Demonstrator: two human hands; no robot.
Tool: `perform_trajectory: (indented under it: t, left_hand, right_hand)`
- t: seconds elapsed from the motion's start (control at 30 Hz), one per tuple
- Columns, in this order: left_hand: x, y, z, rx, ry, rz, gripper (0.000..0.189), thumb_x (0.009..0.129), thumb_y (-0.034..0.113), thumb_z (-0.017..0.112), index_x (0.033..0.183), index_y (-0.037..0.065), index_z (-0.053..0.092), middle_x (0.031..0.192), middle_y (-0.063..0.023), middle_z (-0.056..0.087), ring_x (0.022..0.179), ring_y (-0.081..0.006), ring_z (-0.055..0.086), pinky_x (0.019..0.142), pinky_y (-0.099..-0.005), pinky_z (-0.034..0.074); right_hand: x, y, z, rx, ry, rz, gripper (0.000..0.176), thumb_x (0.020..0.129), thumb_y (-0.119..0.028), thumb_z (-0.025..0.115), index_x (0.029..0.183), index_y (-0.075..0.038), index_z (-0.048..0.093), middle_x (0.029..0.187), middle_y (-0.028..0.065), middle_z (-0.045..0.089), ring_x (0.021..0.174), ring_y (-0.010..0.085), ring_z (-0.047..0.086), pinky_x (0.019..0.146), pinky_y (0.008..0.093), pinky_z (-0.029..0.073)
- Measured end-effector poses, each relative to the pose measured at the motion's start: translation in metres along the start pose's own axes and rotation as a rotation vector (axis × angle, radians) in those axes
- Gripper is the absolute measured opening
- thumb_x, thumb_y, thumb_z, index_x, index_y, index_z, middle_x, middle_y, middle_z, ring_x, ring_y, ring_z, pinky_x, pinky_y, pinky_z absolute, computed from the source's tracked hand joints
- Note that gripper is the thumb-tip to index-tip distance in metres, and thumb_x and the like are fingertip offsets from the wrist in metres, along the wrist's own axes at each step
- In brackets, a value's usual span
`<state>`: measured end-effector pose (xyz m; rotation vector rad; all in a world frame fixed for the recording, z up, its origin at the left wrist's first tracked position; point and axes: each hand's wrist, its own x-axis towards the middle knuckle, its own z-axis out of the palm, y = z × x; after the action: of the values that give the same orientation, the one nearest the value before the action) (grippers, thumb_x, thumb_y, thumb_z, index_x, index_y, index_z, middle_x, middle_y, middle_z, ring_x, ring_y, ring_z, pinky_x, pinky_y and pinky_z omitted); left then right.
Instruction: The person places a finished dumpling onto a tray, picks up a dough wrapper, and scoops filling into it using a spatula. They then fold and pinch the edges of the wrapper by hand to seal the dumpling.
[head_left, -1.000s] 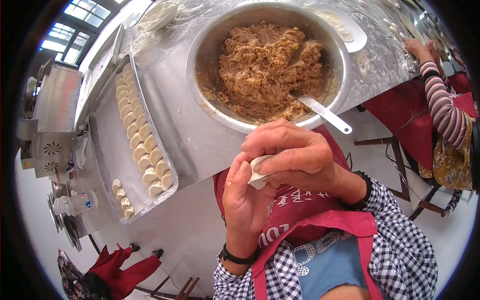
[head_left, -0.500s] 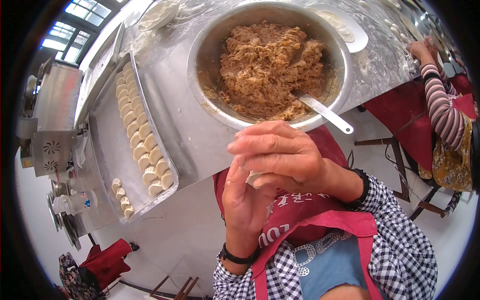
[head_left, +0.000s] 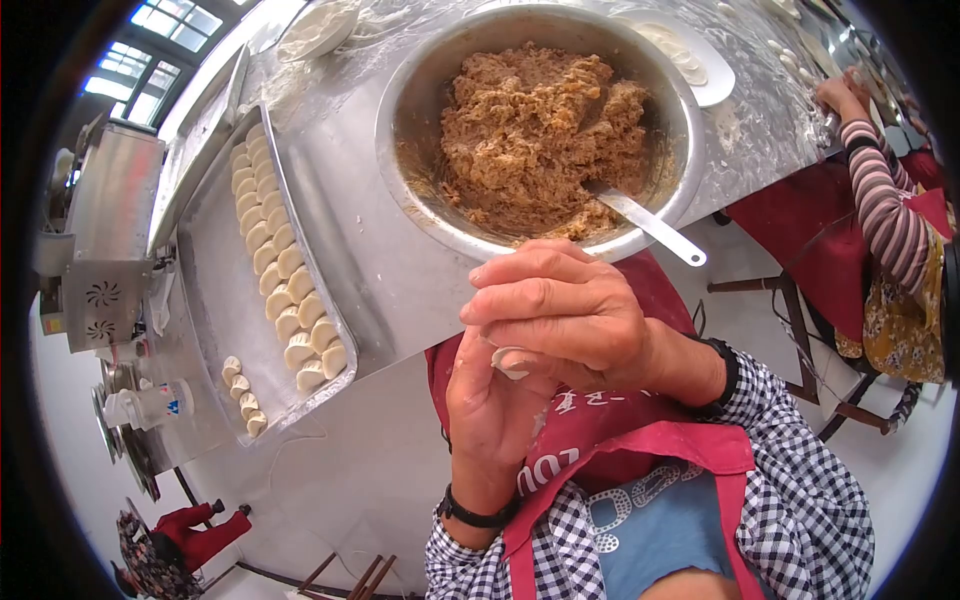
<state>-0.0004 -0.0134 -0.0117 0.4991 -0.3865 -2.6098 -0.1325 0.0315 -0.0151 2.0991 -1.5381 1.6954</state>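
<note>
- Head view, far left of the bowl (head_left: 408, 110): a tray (head_left: 215, 300) lies on the surface (head_left: 350, 220), with made dumplings (head_left: 285, 290) in a line along the side nearer the bowl.
- Left hand (head_left: 490, 400), below the bowl and out past the surface edge, cups the dumpling (head_left: 510, 362) from beneath, its fingers curled close around it.
- Dumpling: only a pale edge shows, pressed between the two hands just below the bowl's near rim.
- Right hand (head_left: 570, 315) lies over the top, fingers bent narrow and closed on the dumpling. The thumb is hidden.
- To pinch well, I judge: press evenly along the whole seam, keep filling clear of the edge, and let the left palm carry the weight so the skin does not tear.
- Bowl: brown filling (head_left: 540, 130) heaped inside, a spoon (head_left: 645, 225) leaning out over its lower right rim.
- Right of the bowl: a co-worker's striped sleeve (head_left: 885, 215) reaches to the surface.
</note>
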Motion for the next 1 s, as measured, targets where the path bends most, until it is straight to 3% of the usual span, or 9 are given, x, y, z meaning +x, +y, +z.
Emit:
perform_trajectory:
  t: [0.1, 0.2, 0.27, 0.47, 0.53, 0.67, 0.77, 0.83, 1.0]
  left_hand:
    - [0.000, 0.001, -0.005, 0.009, 0.038, 0.003, 0.043, 0.094, 0.028, 0.040, 0.129, 0.001, 0.035, 0.123, -0.0120, 0.046, 0.112, -0.0221, 0.049, 0.091, -0.0345, 0.044]
    - [0.001, 0.001, -0.008, -0.042, 0.021, 0.005, 0.037, 0.094, 0.025, 0.041, 0.122, 0.001, 0.041, 0.118, -0.0121, 0.050, 0.108, -0.0226, 0.051, 0.090, -0.0364, 0.044]
    - [0.000, 0.002, -0.009, -0.080, -0.012, 0.010, 0.034, 0.094, 0.024, 0.042, 0.119, 0.001, 0.044, 0.116, -0.0121, 0.051, 0.106, -0.0225, 0.052, 0.089, -0.0373, 0.044]
    - [0.001, 0.001, -0.011, -0.070, -0.061, 0.038, 0.032, 0.093, 0.022, 0.043, 0.116, 0.001, 0.046, 0.117, -0.0125, 0.050, 0.104, -0.0212, 0.052, 0.088, -0.0367, 0.045]
    - [0.002, 0.000, -0.015, -0.102, -0.165, 0.054, 0.030, 0.096, 0.021, 0.036, 0.117, 0.001, 0.044, 0.120, -0.0140, 0.048, 0.112, -0.0247, 0.049, 0.096, -0.0397, 0.041]
    - [0.000, 0.000, -0.008, -0.019, -0.029, 0.055, 0.032, 0.093, 0.022, 0.042, 0.115, -0.001, 0.046, 0.116, -0.0123, 0.050, 0.104, -0.0206, 0.052, 0.088, -0.0357, 0.045]
    - [0.001, 0.000, -0.012, -0.088, -0.134, 0.040, 0.030, 0.096, 0.020, 0.036, 0.117, 0.001, 0.044, 0.121, -0.0138, 0.047, 0.113, -0.0249, 0.048, 0.097, -0.0395, 0.040]
    - [0.000, 0.000, -0.004, -0.045, -0.050, 0.075, 0.031, 0.093, 0.022, 0.042, 0.114, -0.001, 0.046, 0.114, -0.0126, 0.051, 0.104, -0.0214, 0.052, 0.087, -0.0353, 0.045]
    - [0.000, 0.001, -0.007, -0.039, -0.056, 0.076, 0.031, 0.093, 0.022, 0.042, 0.114, -0.001, 0.046, 0.113, -0.0127, 0.053, 0.104, -0.0215, 0.052, 0.087, -0.0350, 0.045]
  right_hand:
    - [0.000, -0.001, -0.002, 0.045, -0.011, 0.061, 0.020, 0.066, -0.015, 0.070, 0.081, -0.004, 0.063, 0.104, 0.0084, 0.062, 0.096, 0.0268, 0.059, 0.080, 0.0387, 0.046]
    - [-0.003, -0.003, -0.002, 0.143, 0.026, 0.107, 0.027, 0.072, -0.017, 0.071, 0.092, -0.001, 0.063, 0.106, 0.0181, 0.060, 0.096, 0.0293, 0.060, 0.077, 0.0381, 0.049]
    - [-0.005, -0.005, -0.002, 0.205, 0.116, 0.197, 0.030, 0.066, -0.008, 0.075, 0.092, -0.001, 0.062, 0.109, 0.0207, 0.058, 0.097, 0.0282, 0.060, 0.075, 0.0349, 0.051]
    - [-0.004, -0.008, -0.006, 0.199, 0.123, 0.148, 0.025, 0.064, -0.002, 0.075, 0.082, -0.002, 0.059, 0.109, 0.0208, 0.058, 0.090, 0.0245, 0.060, 0.070, 0.0313, 0.051]
    - [-0.007, -0.005, -0.006, 0.202, 0.115, 0.130, 0.024, 0.064, -0.002, 0.075, 0.082, -0.001, 0.059, 0.109, 0.0210, 0.057, 0.087, 0.0229, 0.059, 0.069, 0.0304, 0.051]
    - [-0.011, -0.001, -0.005, 0.189, 0.100, 0.075, 0.022, 0.065, -0.002, 0.073, 0.081, 0.000, 0.058, 0.110, 0.0217, 0.057, 0.081, 0.0199, 0.057, 0.067, 0.0285, 0.049]
    - [-0.010, -0.001, -0.005, 0.191, 0.090, 0.077, 0.023, 0.065, -0.004, 0.074, 0.081, 0.000, 0.058, 0.110, 0.0220, 0.056, 0.083, 0.0206, 0.058, 0.068, 0.0293, 0.050]
    - [-0.007, -0.007, -0.004, 0.199, 0.120, 0.122, 0.023, 0.064, -0.003, 0.074, 0.081, 0.000, 0.058, 0.110, 0.0218, 0.056, 0.083, 0.0208, 0.058, 0.069, 0.0296, 0.050]
    - [-0.009, -0.008, -0.001, 0.216, 0.196, 0.195, 0.024, 0.064, -0.003, 0.075, 0.081, -0.001, 0.057, 0.109, 0.0212, 0.056, 0.085, 0.0211, 0.058, 0.071, 0.0303, 0.051]
